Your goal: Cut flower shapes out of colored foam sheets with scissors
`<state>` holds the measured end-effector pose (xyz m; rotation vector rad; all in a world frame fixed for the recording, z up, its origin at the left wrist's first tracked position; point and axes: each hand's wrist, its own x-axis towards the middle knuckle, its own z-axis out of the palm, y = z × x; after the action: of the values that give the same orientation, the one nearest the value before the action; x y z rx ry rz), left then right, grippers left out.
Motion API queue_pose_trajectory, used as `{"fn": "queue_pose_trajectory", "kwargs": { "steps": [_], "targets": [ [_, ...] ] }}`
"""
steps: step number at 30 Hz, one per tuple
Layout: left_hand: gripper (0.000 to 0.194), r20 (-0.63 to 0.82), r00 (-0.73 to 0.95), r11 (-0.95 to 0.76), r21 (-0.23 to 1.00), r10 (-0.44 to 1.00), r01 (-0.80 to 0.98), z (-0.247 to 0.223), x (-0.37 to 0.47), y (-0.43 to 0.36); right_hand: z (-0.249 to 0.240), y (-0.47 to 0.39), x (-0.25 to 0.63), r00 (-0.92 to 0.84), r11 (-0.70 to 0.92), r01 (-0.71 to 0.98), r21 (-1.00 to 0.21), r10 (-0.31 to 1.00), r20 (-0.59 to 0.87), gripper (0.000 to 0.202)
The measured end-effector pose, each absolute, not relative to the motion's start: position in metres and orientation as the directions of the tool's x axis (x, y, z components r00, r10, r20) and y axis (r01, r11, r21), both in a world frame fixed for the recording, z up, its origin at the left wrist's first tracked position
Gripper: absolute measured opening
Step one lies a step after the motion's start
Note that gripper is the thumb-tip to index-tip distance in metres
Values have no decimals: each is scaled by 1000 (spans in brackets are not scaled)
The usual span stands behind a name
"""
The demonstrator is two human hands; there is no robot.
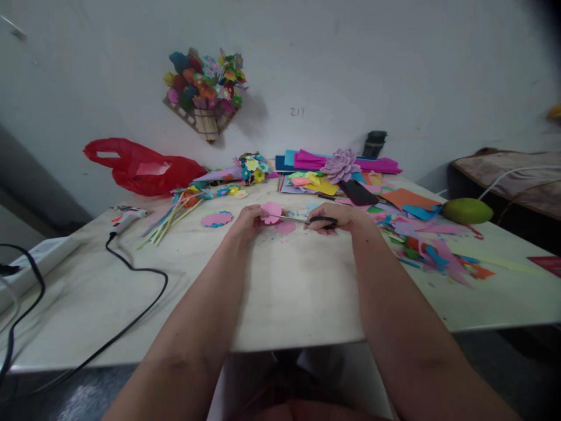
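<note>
My left hand (250,218) pinches the edge of a pink flower-shaped cutout (271,211) above the table. Black-handled scissors (322,221) are in my right hand (339,217), their blades pointing left and meeting the cutout. Whether the blades are parted is too small to tell. Just below the blades lies another pink piece (287,227), with tiny scraps around it. Left of my left hand, a pink scalloped cutout with blue edges (216,219) rests flat on the table.
A glue gun (127,221) with a black cord and a power strip (39,257) sit at the left. Behind are a red plastic bag (144,169) and paper flowers (252,166). Coloured scraps (438,251), a phone (357,192) and a green fruit (467,210) lie at right.
</note>
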<state>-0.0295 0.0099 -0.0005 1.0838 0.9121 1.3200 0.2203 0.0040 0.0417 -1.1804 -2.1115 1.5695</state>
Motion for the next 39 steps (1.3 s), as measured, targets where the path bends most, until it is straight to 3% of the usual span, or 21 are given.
{"fn": "queue_pose_trajectory", "kwargs": {
  "steps": [14, 39],
  "targets": [
    [8, 73, 158, -33, 970, 985, -242, -5, -32, 12, 42, 3, 218, -677, 176, 469, -865, 700, -225, 25],
    [6, 53, 161, -18, 976, 986, -217, -3, -32, 12, 36, 7, 216, -667, 196, 490, -849, 711, -221, 24]
  ]
}}
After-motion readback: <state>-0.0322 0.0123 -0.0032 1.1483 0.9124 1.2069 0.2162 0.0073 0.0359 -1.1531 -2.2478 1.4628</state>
